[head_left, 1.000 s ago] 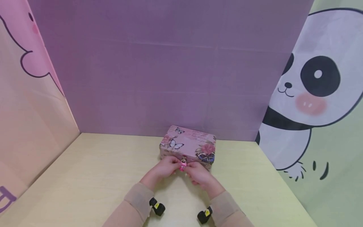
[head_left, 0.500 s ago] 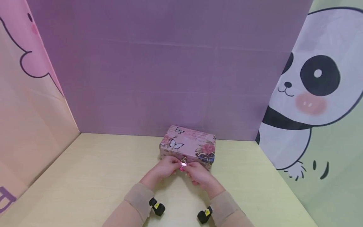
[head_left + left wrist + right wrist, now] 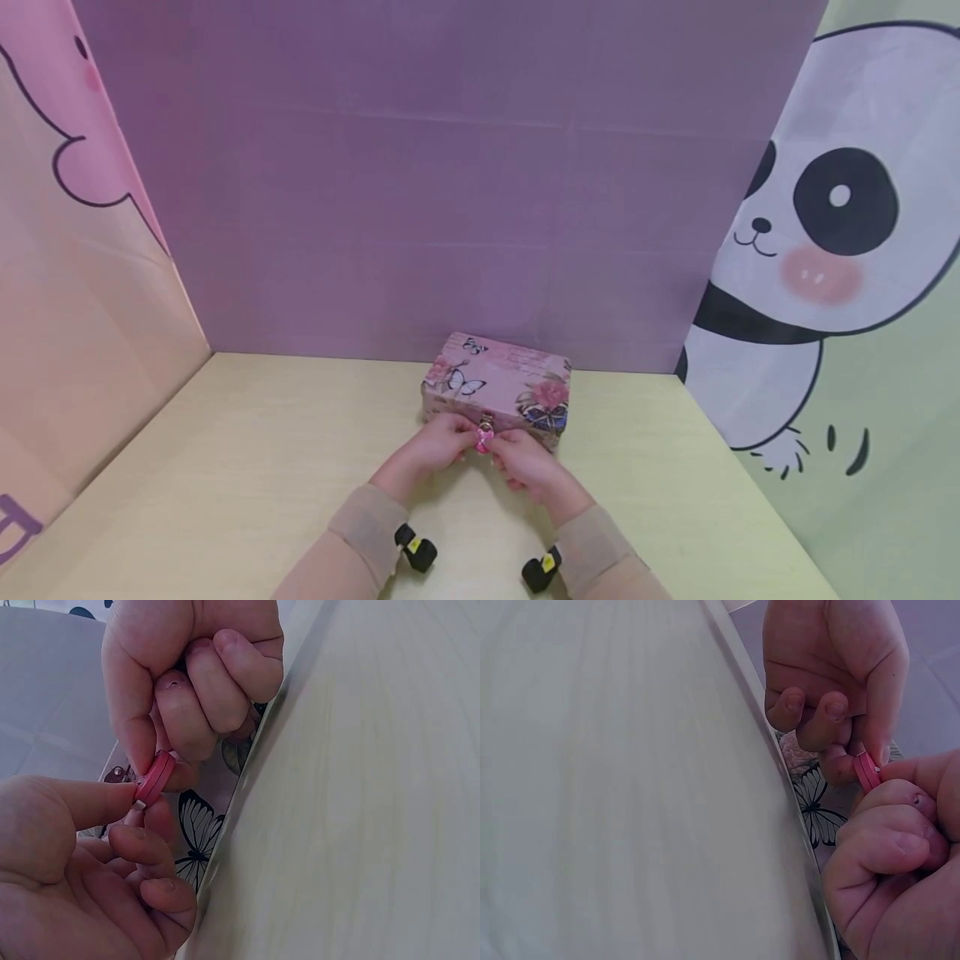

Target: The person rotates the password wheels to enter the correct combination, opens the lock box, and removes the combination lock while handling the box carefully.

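Note:
A pink box (image 3: 498,379) printed with flowers and butterflies stands on the table with its lid down. At its front, a small pink padlock (image 3: 485,436) hangs from the metal clasp (image 3: 487,419). My left hand (image 3: 441,440) pinches the padlock from the left, between thumb and forefinger. From the other side my right hand (image 3: 527,460) pinches it too. In the left wrist view the padlock (image 3: 156,778) shows edge-on between both sets of fingertips. Fingertips partly cover the padlock (image 3: 867,772) in the right wrist view.
The light wood table (image 3: 300,433) extends on both sides of the box. A purple backdrop (image 3: 420,183) rises close behind it. Cartoon-printed panels stand left and right, one with a panda (image 3: 840,200). A black strap device (image 3: 542,569) sits at each wrist.
The glint on the padlock's face half a second ago is gone. Both hands and the box stay in place.

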`<state>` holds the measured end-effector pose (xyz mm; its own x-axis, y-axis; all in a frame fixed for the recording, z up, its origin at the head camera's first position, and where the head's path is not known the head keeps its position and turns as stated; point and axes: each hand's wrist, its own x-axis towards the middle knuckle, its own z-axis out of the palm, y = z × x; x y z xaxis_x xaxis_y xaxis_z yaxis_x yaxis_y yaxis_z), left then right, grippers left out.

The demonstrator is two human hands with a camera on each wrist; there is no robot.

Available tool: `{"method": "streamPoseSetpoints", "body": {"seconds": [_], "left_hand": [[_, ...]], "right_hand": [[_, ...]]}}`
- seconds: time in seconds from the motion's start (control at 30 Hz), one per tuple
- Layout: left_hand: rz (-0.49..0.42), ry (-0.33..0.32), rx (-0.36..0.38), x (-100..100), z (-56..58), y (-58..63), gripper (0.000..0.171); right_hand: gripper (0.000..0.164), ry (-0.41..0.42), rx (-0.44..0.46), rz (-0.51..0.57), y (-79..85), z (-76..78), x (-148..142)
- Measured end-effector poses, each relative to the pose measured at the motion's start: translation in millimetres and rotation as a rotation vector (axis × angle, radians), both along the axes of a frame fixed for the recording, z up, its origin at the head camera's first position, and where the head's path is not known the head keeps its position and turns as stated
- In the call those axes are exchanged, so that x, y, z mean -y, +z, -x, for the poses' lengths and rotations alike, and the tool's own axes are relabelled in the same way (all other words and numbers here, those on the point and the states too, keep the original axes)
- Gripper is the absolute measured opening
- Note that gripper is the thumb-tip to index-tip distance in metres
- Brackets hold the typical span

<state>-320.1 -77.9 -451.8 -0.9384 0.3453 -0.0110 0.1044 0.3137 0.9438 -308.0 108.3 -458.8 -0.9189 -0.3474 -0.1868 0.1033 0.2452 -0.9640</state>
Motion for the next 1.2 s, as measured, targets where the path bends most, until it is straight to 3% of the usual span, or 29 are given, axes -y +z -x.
{"method": "streamPoseSetpoints", "body": {"seconds": [0.77,1.2], "left_hand": [[-0.007,-0.008,0.014,2,0.3,-0.7,0.015],[-0.009,0.001,0.003,2,1.1,1.1,0.012]], "right_hand": [[0.031,-0.031,-0.015,-0.032,4.2,-2.5,-2],[0.032,-0.026,-0.007,-0.041,15.0,-3.6,-15]]}}
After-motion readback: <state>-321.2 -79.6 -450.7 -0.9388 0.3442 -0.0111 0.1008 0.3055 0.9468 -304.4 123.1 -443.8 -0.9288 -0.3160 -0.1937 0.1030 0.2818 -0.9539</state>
